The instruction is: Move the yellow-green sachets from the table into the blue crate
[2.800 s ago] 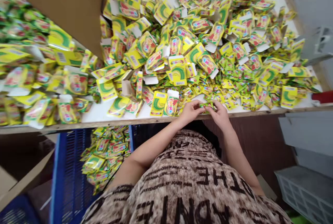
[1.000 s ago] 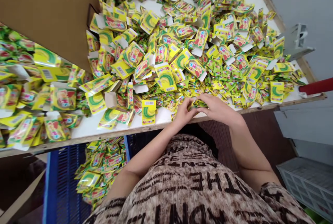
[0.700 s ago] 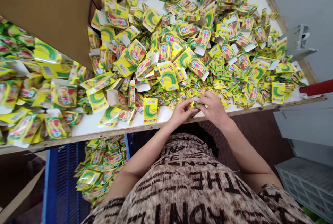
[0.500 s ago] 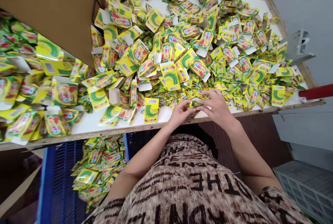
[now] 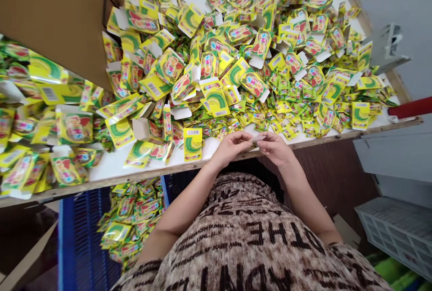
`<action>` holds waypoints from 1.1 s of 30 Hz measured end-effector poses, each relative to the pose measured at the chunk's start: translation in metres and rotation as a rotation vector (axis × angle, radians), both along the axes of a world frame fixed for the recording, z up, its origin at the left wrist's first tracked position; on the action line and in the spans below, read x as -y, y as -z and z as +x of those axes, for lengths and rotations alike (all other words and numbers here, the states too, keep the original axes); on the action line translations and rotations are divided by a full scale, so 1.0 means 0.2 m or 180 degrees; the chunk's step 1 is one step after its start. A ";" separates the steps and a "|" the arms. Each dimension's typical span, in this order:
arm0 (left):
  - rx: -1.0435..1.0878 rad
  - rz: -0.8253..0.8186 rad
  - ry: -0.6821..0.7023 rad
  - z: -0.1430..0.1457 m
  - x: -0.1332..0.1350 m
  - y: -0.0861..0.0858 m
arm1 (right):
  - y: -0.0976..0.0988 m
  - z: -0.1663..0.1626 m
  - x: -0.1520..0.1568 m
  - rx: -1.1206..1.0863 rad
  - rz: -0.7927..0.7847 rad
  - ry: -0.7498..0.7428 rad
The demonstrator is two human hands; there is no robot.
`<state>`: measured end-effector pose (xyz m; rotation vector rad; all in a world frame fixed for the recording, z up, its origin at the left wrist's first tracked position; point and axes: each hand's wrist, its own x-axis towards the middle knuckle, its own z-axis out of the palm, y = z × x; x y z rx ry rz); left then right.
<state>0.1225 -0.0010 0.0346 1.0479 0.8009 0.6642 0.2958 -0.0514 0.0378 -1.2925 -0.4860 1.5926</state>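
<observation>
Sachet (image 5: pixel 258 138), small and pale, sits pinched between the fingers of the left hand (image 5: pixel 231 147) and the right hand (image 5: pixel 275 148), right over the tabletop's (image 5: pixel 111 165) near wooden edge. Just beyond the fingers lies a heap of glossy yellow-green sachets (image 5: pixel 297 120); further off, flat printed cartons (image 5: pixel 216 102) pile up. A bare white strip of tabletop opens just left of the fingers, beside one flat carton (image 5: pixel 192 143). Below the edge, a blue crate (image 5: pixel 77 237) holds more packets.
</observation>
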 end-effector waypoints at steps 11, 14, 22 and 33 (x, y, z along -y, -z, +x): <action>0.0519 -0.0477 -0.0545 -0.02 -0.02 0.00 | -0.06 -0.08 -0.09 0.0463 0.0288 -0.0332; 0.0526 -0.0338 -0.0761 0.03 -0.04 0.02 | -0.03 -0.11 -0.12 0.1020 0.0465 0.0051; 0.0210 0.0030 -0.1559 0.06 -0.07 0.08 | 0.02 -0.11 -0.17 0.1178 0.0909 0.0090; -0.0387 0.0997 -0.0869 -0.05 -0.13 0.08 | 0.05 -0.12 -0.14 0.1236 0.0949 0.0167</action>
